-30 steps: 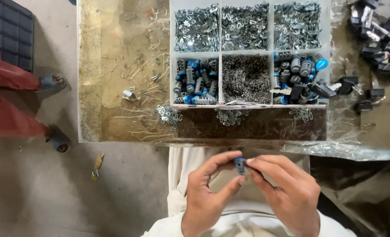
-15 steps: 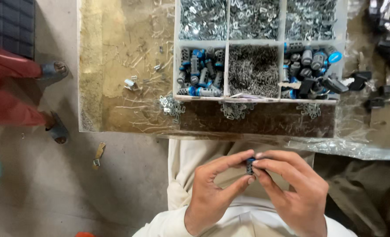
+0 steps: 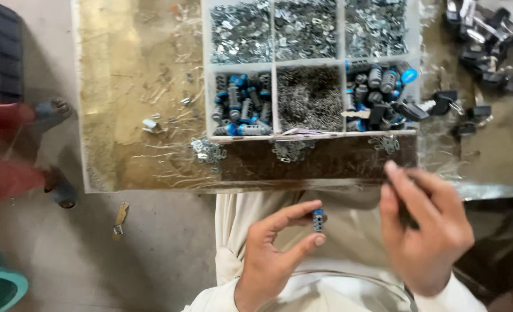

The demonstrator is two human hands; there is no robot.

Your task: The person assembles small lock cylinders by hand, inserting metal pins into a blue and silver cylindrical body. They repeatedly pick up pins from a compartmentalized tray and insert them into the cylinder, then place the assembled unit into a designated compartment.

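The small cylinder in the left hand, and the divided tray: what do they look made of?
Small cylinder: likely grey metal with a blue plastic-looking band, going by its dull sheen. Divided tray: probably white plastic, with thin, matte, pale walls. Neither is certain from this view.

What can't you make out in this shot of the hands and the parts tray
Head view only:
- Right hand: blurred by motion, so whether its fingers hold anything is unclear.
- Small cylinder in the left hand: too small for detail, partly covered by fingers.
- Divided tray: top row cut off by the upper edge.
- Black parts: cut off at the upper right corner.
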